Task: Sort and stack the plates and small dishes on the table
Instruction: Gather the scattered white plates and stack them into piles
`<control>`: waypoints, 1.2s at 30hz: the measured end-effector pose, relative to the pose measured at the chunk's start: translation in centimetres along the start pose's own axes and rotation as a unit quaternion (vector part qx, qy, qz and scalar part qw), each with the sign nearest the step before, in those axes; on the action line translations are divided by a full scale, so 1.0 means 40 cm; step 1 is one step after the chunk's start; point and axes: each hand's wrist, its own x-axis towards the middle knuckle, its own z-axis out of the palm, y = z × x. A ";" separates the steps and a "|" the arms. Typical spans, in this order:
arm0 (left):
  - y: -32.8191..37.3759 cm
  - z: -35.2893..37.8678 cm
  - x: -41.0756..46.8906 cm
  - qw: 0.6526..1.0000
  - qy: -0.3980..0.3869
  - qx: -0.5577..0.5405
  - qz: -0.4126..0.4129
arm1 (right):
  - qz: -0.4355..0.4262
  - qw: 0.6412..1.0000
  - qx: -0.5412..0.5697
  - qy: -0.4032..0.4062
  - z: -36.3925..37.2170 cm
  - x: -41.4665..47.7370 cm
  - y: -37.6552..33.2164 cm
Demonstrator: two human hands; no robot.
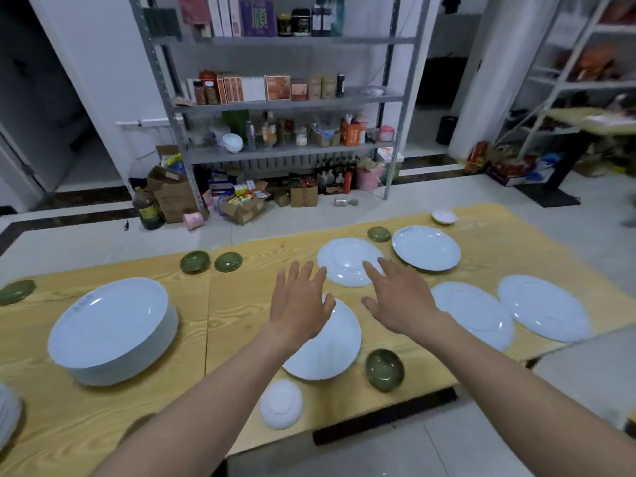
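- Plates and small dishes lie scattered over the wooden table (241, 304). Nearest its edge are an upturned small white dish (281, 403) and a green dish (384, 370).
- Near left: the stack of white plates (110, 330), probably the collecting pile.
- Left hand (299, 301) and right hand (399, 297): both flat, fingers spread wide, holding nothing, above a loose white plate (330, 349).
- Judged step: reaching for the overturned plate (347, 261) just past the fingertips.
- Advice: grip opposite rims, lift clear of the neighbouring plate (426, 247), and turn it face up before stacking.
- Appearance: the plates are white, glossy and shallow, likely slippery. Two right-hand plates (543, 306) overlap.
- Far edge: a pair of green dishes (194, 261).
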 end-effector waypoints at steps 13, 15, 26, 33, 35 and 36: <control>0.344 0.096 0.253 0.997 -0.009 -0.003 0.073 | 0.097 0.995 -0.001 -0.014 0.051 -0.003 0.393; 0.385 0.125 0.309 0.997 -0.010 -0.009 0.076 | 0.099 0.995 -0.005 -0.014 0.058 0.034 0.451; 0.540 0.194 0.563 0.998 -0.020 -0.009 0.062 | 0.071 0.997 -0.009 -0.032 0.096 0.217 0.680; 0.618 0.259 0.639 0.999 -0.041 -0.002 0.032 | 0.039 0.998 0.009 -0.055 0.143 0.289 0.806; 0.641 0.280 0.649 0.998 -0.051 0.001 0.020 | 0.024 0.998 0.011 -0.060 0.160 0.308 0.839; 0.653 0.289 0.655 0.998 -0.054 0.003 0.013 | 0.016 0.998 0.010 -0.060 0.168 0.317 0.854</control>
